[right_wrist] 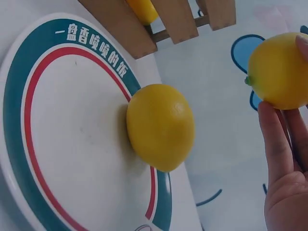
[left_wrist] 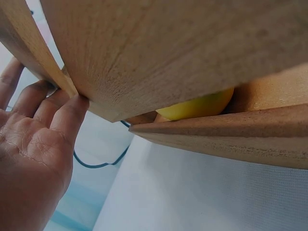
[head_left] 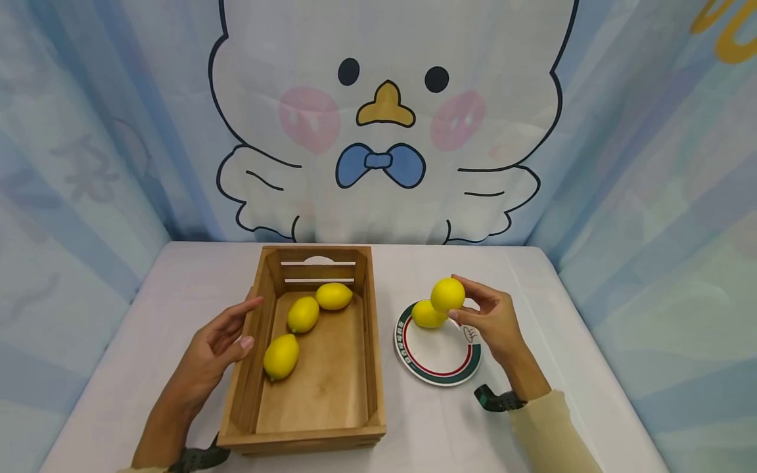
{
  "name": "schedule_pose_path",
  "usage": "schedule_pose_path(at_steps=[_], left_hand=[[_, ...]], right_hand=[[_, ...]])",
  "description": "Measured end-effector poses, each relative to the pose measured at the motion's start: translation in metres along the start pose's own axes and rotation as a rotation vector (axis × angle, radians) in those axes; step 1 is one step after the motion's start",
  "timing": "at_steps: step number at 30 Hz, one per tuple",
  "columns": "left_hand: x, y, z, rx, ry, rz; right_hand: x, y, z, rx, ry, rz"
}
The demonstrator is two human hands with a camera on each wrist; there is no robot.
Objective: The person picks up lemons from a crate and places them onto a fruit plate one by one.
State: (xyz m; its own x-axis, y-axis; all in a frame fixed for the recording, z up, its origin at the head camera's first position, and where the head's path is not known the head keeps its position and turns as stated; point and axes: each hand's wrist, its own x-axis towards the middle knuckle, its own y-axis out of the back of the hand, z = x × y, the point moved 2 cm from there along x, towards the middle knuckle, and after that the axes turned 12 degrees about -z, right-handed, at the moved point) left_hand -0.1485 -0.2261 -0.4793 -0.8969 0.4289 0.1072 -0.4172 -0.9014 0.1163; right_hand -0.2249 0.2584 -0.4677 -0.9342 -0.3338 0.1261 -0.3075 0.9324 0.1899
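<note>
A: What sits nearest?

B: A beige sleeve (head_left: 552,420) and the front board of a slatted wooden crate (head_left: 304,439). The left hand (head_left: 207,348) is along the crate's left side, fingers loosely extended, thumb apart, touching the wood rather than gripping it.

A: And inside the crate?

B: Three yellow lemons (head_left: 281,357), one nearer by the left wall, two side by side farther in.

A: Then the plate (head_left: 437,351)?

B: White, with a green band and a red ring. The right hand (head_left: 491,318) is over its far right part, thumb and fingers pinching the held lemon (head_left: 447,294) in the air.

A: How does that one look?

B: Bright yellow, plump, smooth — with a green nub at one end. The plate lemon (head_left: 428,315) below tapers to a blunt tip, its skin faintly dimpled.

A: Farthest back?

B: A pale blue curtain (head_left: 384,210) printed with a cartoon bird in a blue bow tie.
</note>
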Motion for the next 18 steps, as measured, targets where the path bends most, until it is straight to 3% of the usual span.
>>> schedule_pose_path(at_steps=[18], left_hand=[[-0.001, -0.001, 0.001, -0.007, -0.008, -0.003]], right_hand=[[-0.026, 0.016, 0.027, -0.096, -0.095, 0.107]])
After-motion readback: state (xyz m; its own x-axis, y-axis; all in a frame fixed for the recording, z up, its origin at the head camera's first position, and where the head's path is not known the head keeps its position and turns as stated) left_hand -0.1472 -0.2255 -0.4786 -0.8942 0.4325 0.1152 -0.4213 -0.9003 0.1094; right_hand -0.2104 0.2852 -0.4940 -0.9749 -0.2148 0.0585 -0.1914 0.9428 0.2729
